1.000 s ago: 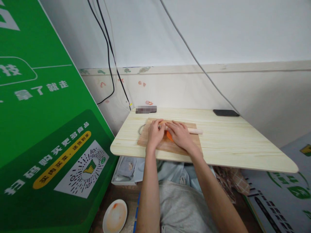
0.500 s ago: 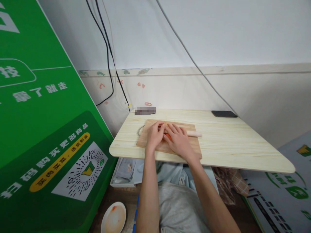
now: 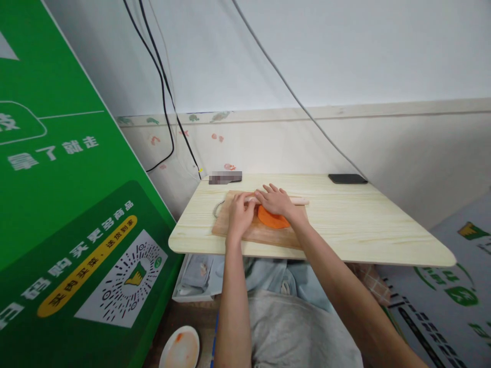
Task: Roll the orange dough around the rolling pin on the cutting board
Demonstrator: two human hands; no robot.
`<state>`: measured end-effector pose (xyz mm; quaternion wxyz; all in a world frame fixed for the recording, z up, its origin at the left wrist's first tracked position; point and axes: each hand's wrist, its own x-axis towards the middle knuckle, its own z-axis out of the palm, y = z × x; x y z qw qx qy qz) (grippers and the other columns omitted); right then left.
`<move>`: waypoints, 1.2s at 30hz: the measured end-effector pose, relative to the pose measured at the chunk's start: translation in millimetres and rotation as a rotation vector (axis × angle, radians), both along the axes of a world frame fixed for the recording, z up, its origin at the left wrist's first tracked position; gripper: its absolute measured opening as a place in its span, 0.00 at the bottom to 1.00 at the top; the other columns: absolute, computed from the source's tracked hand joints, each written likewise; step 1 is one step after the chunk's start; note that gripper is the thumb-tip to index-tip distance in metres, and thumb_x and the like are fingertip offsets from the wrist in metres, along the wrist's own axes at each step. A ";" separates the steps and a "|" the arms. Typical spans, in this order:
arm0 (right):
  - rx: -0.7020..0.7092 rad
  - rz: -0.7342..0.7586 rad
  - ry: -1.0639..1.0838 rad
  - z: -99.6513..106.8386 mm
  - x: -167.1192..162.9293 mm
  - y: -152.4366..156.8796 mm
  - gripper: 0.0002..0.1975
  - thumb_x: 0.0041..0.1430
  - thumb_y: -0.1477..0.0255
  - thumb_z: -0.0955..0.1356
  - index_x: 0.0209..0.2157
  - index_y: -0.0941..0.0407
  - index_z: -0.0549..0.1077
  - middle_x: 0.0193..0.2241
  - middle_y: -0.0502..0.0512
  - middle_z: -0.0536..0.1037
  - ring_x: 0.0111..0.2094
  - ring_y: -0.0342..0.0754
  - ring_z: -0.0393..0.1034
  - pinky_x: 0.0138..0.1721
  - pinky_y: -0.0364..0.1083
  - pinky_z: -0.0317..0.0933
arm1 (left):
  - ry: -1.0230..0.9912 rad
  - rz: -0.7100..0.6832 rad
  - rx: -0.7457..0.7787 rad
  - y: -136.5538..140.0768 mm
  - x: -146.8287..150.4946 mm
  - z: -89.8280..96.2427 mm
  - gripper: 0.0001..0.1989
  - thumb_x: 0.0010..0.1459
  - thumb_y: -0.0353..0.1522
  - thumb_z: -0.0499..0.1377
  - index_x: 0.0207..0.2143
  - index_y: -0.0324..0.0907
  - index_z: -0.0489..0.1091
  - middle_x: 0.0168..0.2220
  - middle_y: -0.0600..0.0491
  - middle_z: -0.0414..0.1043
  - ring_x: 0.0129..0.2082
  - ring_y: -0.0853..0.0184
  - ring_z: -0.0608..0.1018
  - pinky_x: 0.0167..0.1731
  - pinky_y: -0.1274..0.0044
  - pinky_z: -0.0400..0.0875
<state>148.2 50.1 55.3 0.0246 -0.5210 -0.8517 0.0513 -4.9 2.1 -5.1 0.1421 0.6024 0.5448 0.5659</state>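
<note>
A pale wooden rolling pin (image 3: 300,201) lies across the far part of a wooden cutting board (image 3: 222,225). My left hand (image 3: 240,214) is by the pin's left end, its fingers bent over it and the thumb pointing right. My right hand (image 3: 274,198) lies on the middle of the pin, palm down, fingers stretched out and spread. A flat orange sheet (image 3: 273,219), like dough, spreads on the board under and in front of my right hand. Some orange shows beyond the pin too. The pin's left end is mostly hidden by my fingers.
The board rests on a light wood-grain table (image 3: 360,225) against the wall. A black phone (image 3: 347,179) lies at the back right; a blurred-out item (image 3: 225,177) sits at the back left. A stained white plate (image 3: 180,348) is below left, near a green panel (image 3: 126,225).
Both hands and the rolling pin have shifted away from me toward the board's far edge. More of the orange sheet now shows in front of my right hand. The view has turned slightly.
</note>
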 end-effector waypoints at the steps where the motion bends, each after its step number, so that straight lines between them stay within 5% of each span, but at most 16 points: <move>1: 0.015 0.001 -0.005 -0.5 0.0 0.4 0.29 0.81 0.58 0.51 0.72 0.48 0.67 0.76 0.60 0.60 0.77 0.63 0.50 0.72 0.67 0.51 | 0.002 0.000 -0.003 0.0 0.1 -0.2 0.10 0.67 0.31 0.60 0.48 0.43 0.78 0.52 0.44 0.79 0.56 0.57 0.79 0.63 0.63 0.72; 5: 0.149 0.029 0.018 -9.0 2.6 -19.6 0.29 0.81 0.61 0.50 0.69 0.50 0.70 0.72 0.61 0.68 0.73 0.61 0.59 0.71 0.65 0.52 | -0.019 -0.037 -0.031 1.6 0.6 -2.5 0.09 0.68 0.31 0.59 0.47 0.44 0.79 0.49 0.46 0.81 0.53 0.59 0.81 0.60 0.64 0.74; 12: 0.337 0.011 0.138 -27.0 9.9 -83.9 0.31 0.81 0.60 0.50 0.73 0.56 0.65 0.73 0.63 0.65 0.74 0.60 0.56 0.73 0.62 0.48 | -0.049 -0.079 -0.059 0.8 2.1 -2.1 0.09 0.68 0.30 0.58 0.45 0.42 0.79 0.46 0.46 0.84 0.47 0.60 0.84 0.55 0.67 0.77; 18: 0.259 0.067 0.098 -20.1 9.9 -45.4 0.30 0.81 0.61 0.51 0.74 0.56 0.63 0.74 0.61 0.65 0.75 0.60 0.55 0.72 0.62 0.50 | -0.067 -0.100 -0.049 -0.5 2.3 -0.1 0.10 0.69 0.30 0.58 0.45 0.43 0.79 0.46 0.47 0.83 0.47 0.61 0.84 0.54 0.68 0.77; 23: 0.151 0.057 0.016 -7.8 6.5 -13.9 0.27 0.81 0.62 0.52 0.67 0.49 0.73 0.70 0.60 0.70 0.73 0.63 0.59 0.69 0.66 0.55 | -0.052 -0.078 -0.053 1.1 1.2 -1.3 0.09 0.68 0.31 0.59 0.45 0.43 0.80 0.48 0.46 0.82 0.50 0.60 0.83 0.57 0.67 0.76; 32: 0.371 -0.086 0.218 -33.8 7.4 -106.7 0.29 0.81 0.59 0.52 0.70 0.52 0.69 0.71 0.59 0.70 0.73 0.61 0.58 0.73 0.63 0.45 | -0.069 -0.075 -0.092 -2.4 3.3 0.5 0.10 0.69 0.30 0.58 0.47 0.41 0.79 0.46 0.46 0.84 0.47 0.61 0.84 0.54 0.67 0.78; 36: 0.364 -0.070 0.189 -31.9 5.5 -103.8 0.29 0.80 0.59 0.52 0.72 0.52 0.67 0.72 0.60 0.68 0.74 0.61 0.57 0.72 0.63 0.46 | -0.074 -0.082 -0.089 -3.0 3.7 1.3 0.09 0.69 0.32 0.59 0.46 0.43 0.79 0.46 0.47 0.84 0.47 0.61 0.84 0.54 0.68 0.78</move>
